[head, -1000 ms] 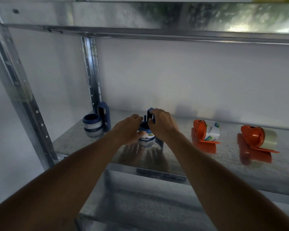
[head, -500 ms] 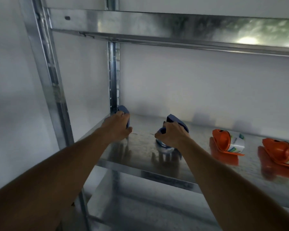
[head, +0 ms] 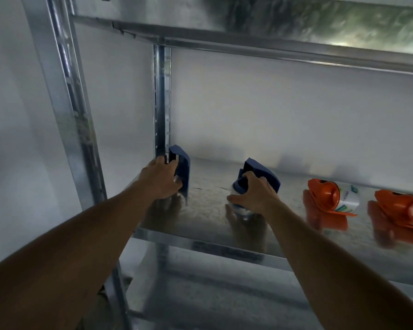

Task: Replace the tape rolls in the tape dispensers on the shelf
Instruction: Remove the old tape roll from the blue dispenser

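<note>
Two blue tape dispensers stand on the metal shelf (head: 208, 203). My left hand (head: 161, 179) grips the left blue dispenser (head: 183, 167) at the shelf's back left corner; its roll is hidden behind my fingers. My right hand (head: 253, 195) is closed over the second blue dispenser (head: 260, 172) and the white tape roll (head: 242, 211) in it. Further right lie two orange dispensers: one (head: 324, 195) holds a printed white roll (head: 348, 196), the other (head: 398, 206) sits at the frame's right edge with a pale roll.
A steel upright (head: 162, 101) rises behind the left dispenser, and a thicker front post (head: 69, 103) stands to the left. The upper shelf (head: 272, 25) hangs overhead. A lower shelf (head: 212, 296) lies beneath. The white wall closes the back.
My left hand left the middle dispenser, moved to the left blue dispenser and now grips it. My right hand stayed on the middle one. The camera has shifted left and closer.
</note>
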